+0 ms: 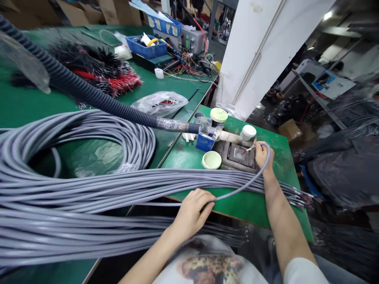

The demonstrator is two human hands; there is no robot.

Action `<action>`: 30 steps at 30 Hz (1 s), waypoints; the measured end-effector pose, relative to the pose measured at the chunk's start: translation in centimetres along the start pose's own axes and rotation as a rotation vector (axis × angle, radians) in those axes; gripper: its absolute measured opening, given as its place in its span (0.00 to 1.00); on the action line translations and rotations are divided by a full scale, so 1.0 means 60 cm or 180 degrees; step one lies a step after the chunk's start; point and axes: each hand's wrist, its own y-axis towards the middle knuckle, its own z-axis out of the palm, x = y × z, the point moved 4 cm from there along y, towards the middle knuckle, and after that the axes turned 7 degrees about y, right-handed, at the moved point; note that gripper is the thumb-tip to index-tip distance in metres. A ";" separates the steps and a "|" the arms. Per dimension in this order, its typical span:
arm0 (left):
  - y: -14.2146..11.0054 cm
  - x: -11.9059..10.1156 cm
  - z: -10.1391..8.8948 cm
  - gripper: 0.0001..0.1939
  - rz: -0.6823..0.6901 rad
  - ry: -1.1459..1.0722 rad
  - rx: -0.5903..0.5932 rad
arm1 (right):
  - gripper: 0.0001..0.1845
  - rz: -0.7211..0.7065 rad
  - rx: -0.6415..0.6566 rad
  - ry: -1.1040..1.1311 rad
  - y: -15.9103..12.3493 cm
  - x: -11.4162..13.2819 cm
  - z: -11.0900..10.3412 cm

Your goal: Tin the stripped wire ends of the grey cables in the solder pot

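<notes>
My left hand (192, 211) closes around a single grey sheathed cable (242, 189) just above the green bench edge. That cable arcs up to my right hand (263, 154), which pinches it near its end. A short stripped tip with a red-and-white wire sticks out from my right fingers. It points over a small metal-lined tray in a black square fixture (240, 155), and I cannot tell whether it touches. A long bundle of grey cables (207, 185) lies across the bench under both arms, its stripped ends fanning out at the right.
A large coil of grey cable (118, 136) lies on the green bench at left. A dark corrugated hose (97, 102) ends beside a blue box (205, 142). Jars with pale lids (218, 115) stand around the fixture. Bundled red-and-black wires, a blue crate and a control box lie beyond; a white pillar stands right.
</notes>
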 end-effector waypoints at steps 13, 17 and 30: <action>0.003 0.009 0.004 0.08 -0.0045 -0.0068 0.0009 | 0.17 -0.0027 -0.0047 -0.0214 0.003 -0.003 0.015; 0.004 0.012 0.003 0.08 -0.0160 -0.0374 0.0045 | 0.17 -0.0138 -0.0096 -0.0059 -0.015 0.043 -0.023; 0.049 -0.002 0.071 0.18 -0.1846 -0.4533 0.0113 | 0.22 -0.2340 0.1223 0.1017 -0.252 0.208 -0.095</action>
